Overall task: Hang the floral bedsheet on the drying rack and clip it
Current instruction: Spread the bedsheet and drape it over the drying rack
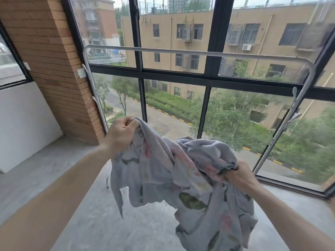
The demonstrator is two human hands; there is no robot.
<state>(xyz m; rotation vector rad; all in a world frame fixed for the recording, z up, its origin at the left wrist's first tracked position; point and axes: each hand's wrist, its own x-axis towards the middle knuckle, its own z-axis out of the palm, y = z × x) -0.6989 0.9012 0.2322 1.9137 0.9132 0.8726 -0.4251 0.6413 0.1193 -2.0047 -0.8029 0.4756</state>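
Note:
The floral bedsheet [163, 171] is pale grey-lilac with pink flowers and green leaves, and it hangs bunched in the air between my hands. My left hand [120, 133] grips one gathered edge, raised at centre left. My right hand [239, 175] grips another bunch, lower and to the right. The white drying rack [181, 51] stands in front of the window, with its top bar well above the sheet and its two side legs slanting down. White clips [294, 92] sit on the rack's right leg, and more clips [81, 72] on the left leg.
A large black-framed window [140, 73] fills the wall behind the rack. A brick pillar [54, 69] stands at the left beside a white wall panel [23, 124]. Underfoot is a grey concrete floor [90, 223].

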